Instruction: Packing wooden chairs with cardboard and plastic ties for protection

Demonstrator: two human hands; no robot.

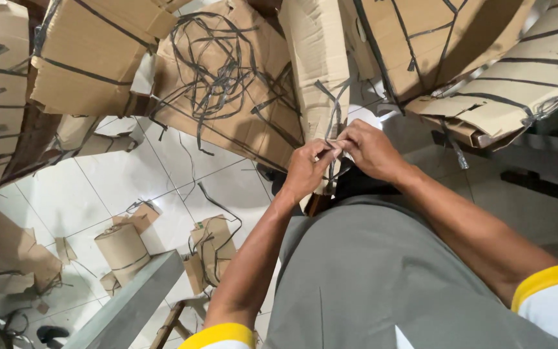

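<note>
Obs., head view. Largest first: stacks of flattened cardboard bundles (92, 58) fill the upper half of the view, each bound with dark plastic strapping. One folded bundle (321, 71) stands on edge directly ahead of the person, leaning between the others. A loose tangle of straps (217, 68) lies on the cardboard sheet to its left. White floor tiles (130, 174) show below, littered with offcuts: a rolled cardboard piece (123, 249) and a small strapped scrap (214, 242). A grey bench edge (130, 304) runs in at lower left.

Person: grey trousers across the lap, yellow-cuffed sleeves at the bottom edge.

Hands: both meet at the lower end of the standing bundle, touching each other. Left hand (305, 169) is curled, thumb and forefinger pinched on the dark strap (335, 106) where it comes down the bundle's face. Right hand (372, 152) is closed over the same spot from the other side, fingertips pressed on the strap ends. Whether a knot or a clip lies between the fingers cannot be told; it is hidden by the knuckles.

Judgement on technique: the step looks like joining the strap ends. To do it well, keep the strap flat and untwisted along the bundle's face, hold tension with one hand while the other works the ends, and keep the bundle braced against the knees so it does not tip.
</note>
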